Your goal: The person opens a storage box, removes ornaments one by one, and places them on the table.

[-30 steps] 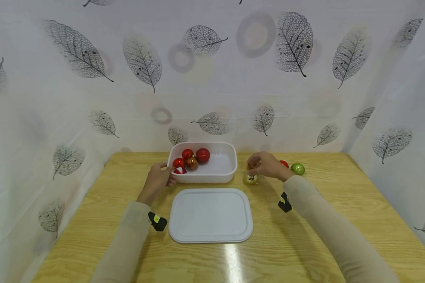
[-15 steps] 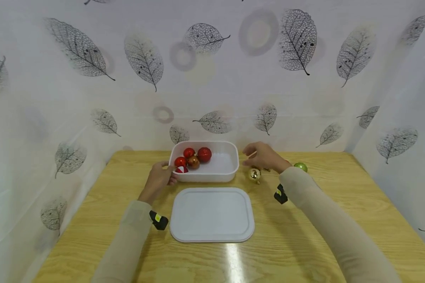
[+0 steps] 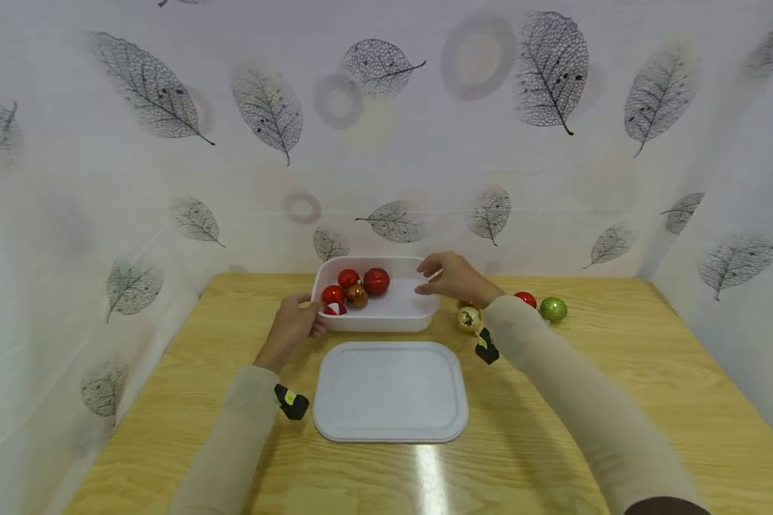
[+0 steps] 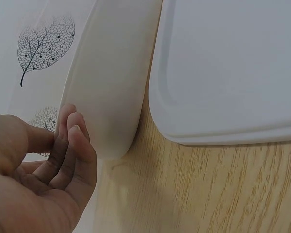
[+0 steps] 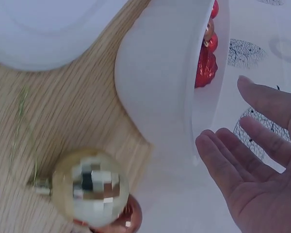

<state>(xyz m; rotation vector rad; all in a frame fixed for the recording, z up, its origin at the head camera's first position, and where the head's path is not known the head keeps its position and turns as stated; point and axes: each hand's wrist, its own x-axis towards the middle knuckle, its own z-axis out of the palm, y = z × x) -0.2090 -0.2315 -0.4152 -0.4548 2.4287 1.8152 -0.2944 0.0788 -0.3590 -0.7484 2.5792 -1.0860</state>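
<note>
White box [image 3: 378,325] by the far edge of the desk [image 3: 232,458], left of middle. Long axis left to right, parallel to that edge.

Left hand [image 3: 294,323] at the box's left end, thumb and fingers pinching the rim. Right hand [image 3: 454,277] over the right end, fingers loosely extended, nothing held; cannot tell whether it touches the rim. Hands well apart, box between them.

Key relation: loose balls all lie off the box's right end, on the right hand's side. Gold ball [image 3: 469,320] nearest, just on the near-edge side of that hand; copper ball [image 5: 132,218] close behind it, contact unclear. Red ball [image 3: 526,299] and green ball [image 3: 553,310] farther along, toward the desk's far right corner. Left hand is a whole box-length away, so the right is clearly nearer.

In the box, brown ball [image 3: 357,295] and several red ones gather toward the left end. Lid [image 3: 390,390] flat on the near side, long axis matching.
</note>
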